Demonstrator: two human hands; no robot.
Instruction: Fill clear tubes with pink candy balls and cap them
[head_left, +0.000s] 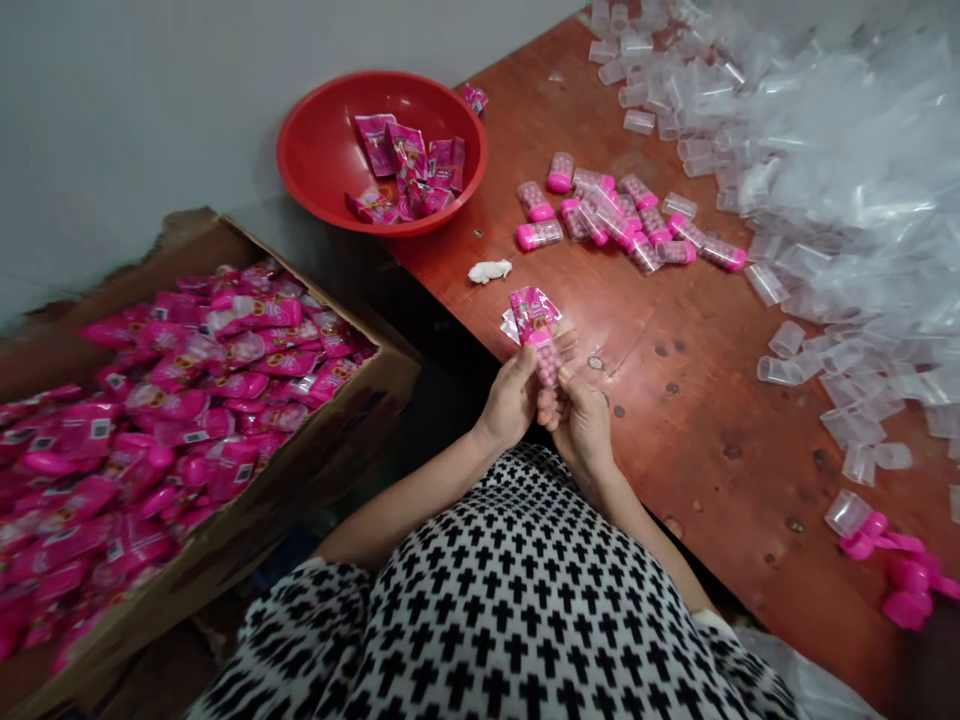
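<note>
At the near edge of the table, both of my hands are closed round a small clear tube of pink candy balls (547,368). My left hand (510,402) pinches its upper end, where a pink printed wrapper (534,308) reaches past the fingers. Whether that wrapper is partly round the tube or only against it, I cannot tell. My right hand (586,422) grips the lower end, thumb and fingers together. Just beyond lies a crumpled white scrap (490,271). Farther back is a loose group of filled candy tubes (615,218) with pink caps.
A red bowl (315,165) with several pink packets stands at the table's back left corner. Left of the table, a cardboard box (300,440) is full of wrapped pink packs. Clear tubes (847,220) are heaped on the right, with pink plastic pieces (909,590) at front right.
</note>
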